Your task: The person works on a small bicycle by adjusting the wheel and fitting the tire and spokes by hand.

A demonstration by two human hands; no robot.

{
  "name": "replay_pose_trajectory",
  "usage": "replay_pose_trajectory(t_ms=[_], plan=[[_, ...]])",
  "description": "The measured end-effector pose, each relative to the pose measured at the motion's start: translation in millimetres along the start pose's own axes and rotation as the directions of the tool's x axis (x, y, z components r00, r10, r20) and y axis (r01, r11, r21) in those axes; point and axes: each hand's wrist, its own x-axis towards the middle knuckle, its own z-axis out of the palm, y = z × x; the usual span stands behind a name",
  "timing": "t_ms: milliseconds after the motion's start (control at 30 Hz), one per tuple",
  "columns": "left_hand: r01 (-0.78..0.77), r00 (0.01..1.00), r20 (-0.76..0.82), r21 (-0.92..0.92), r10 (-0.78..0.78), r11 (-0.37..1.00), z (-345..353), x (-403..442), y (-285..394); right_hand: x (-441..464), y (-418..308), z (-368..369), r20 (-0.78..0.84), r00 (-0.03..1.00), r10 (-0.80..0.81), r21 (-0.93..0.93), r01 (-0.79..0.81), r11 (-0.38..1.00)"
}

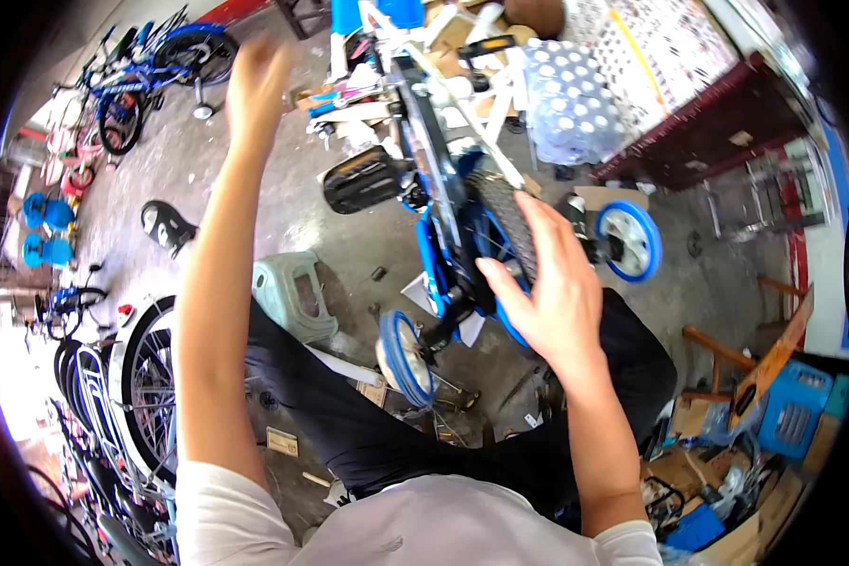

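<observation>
A small blue and black children's bicycle [448, 212] stands between my legs, its frame running away from me. My right hand [561, 307] is at its rear tire [505, 209], fingers stretched out and thumb apart; whether the skin touches the rubber I cannot tell. Blue-rimmed training wheels sit on both sides, one at the left [406, 358] and one at the right [629, 241]. A black pedal [360, 179] sticks out to the left. My left hand [259, 80] is raised at the far left, away from the bicycle and smeared by motion, its fingers unclear.
A pale green plastic stool [297, 294] stands left of the bicycle. Other bicycles [165, 71] line the left side. Loose parts and tools [363, 108] lie ahead, beside bubble wrap [571, 99]. On the right are a wooden stool [769, 349], a blue case [794, 407] and cardboard boxes.
</observation>
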Motion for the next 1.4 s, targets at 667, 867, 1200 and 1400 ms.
replay_pose_trajectory(t_ms=[667,867,1200,1400], plan=[[0.775,0.626,0.317,-0.356,-0.712,0.522,-51.4,-445.2,164.5,-130.7,65.0,-13.1,0.040,0.999,-0.033,0.316,0.018,0.949],[0.808,0.583,0.549,-0.315,-0.598,0.499,-5.4,-441.8,187.7,-80.0,82.9,-50.5,0.290,0.956,-0.050,0.397,-0.072,0.915],[0.692,0.722,0.407,-0.428,-0.560,0.582,73.9,-408.6,214.4,-27.6,73.9,-30.2,0.154,0.987,0.046,0.687,-0.140,0.713],[0.623,0.782,0.359,-0.402,-0.510,0.672,93.8,-408.8,219.2,-7.2,71.5,-28.0,0.037,0.998,-0.046,0.657,0.011,0.754]])
